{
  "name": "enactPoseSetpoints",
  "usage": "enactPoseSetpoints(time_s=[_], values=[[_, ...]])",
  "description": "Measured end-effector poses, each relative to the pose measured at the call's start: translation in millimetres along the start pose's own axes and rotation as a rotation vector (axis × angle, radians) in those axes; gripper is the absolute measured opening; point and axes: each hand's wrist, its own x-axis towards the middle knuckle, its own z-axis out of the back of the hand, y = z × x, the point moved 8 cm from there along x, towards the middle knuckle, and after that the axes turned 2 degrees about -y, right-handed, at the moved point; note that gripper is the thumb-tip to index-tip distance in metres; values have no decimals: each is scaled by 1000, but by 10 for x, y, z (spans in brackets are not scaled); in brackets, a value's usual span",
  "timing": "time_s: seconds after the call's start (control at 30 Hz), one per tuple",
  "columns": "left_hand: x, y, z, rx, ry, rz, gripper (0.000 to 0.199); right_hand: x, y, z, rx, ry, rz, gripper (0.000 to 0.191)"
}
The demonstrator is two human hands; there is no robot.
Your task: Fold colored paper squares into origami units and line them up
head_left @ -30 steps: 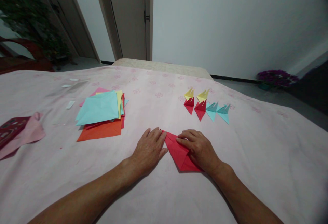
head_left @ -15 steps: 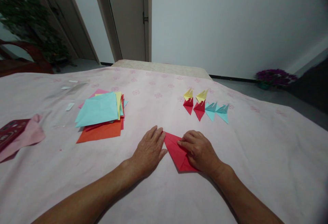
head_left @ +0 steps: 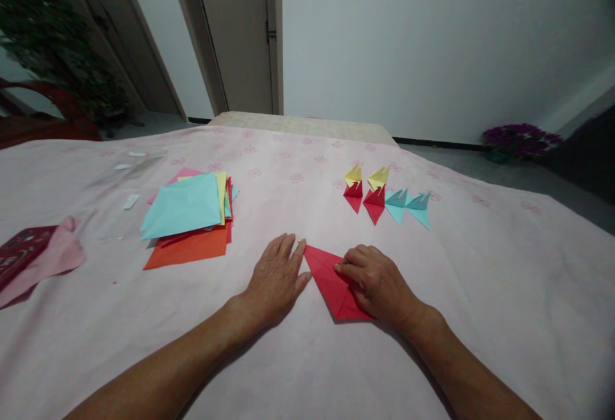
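- The red paper lies folded on the pale pink, flowered tabletop, in front of the person and between the two hands.
- The left hand lies flat at the left corner of this paper. Its thumb is spread apart from the other fingers, and the tip of the index finger is at the corner.
- The right hand rests upon the right part of the paper with its fingers bent. I cannot tell whether they are pinching it or only pressing, because the thumb is hidden.
- This hand also covers the right side of the paper, so that part cannot be seen.
- Beyond the right hand, near one another, stand small folded birds: two yellow birds, two red birds and two blue birds.
- To the left, apart from the left hand, is a stack of coloured sheets, with a blue one on top and an orange sheet sticking out below.
- Beside the stack lies a clear bag.
- At the far left, a dark red packet lies against something pink.
- Behind the tabletop are a chair, a plant, a door and purple flowers.
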Motion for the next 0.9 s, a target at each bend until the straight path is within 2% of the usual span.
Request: enactPoseSetpoints(time_s=[0.13,0.27,0.37,0.43,0.57,0.7,0.9], values=[[16,54,-28,-1,-22,-13,56,-5,-6,5,-1,-5,-10,28],[-11,91,-25,-37,-107,-10,56,-11,-45,2,34,-70,-56,22],[-46,118,23,-123,-175,15,51,-15,-133,0,133,-144,-154,22],[-59,93,57,-179,-196,-18,43,-14,-217,-19,196,-171,-246,21],[-49,-13,77,-209,-167,-136,35,-4,-424,-79,322,-200,-451,21],[-24,-42,57,-196,-139,-167,35,-20,-629,-159,445,-217,-661,22],[-8,-18,28,-171,-111,-123,35,-23,-669,-179,386,-182,-716,25]])
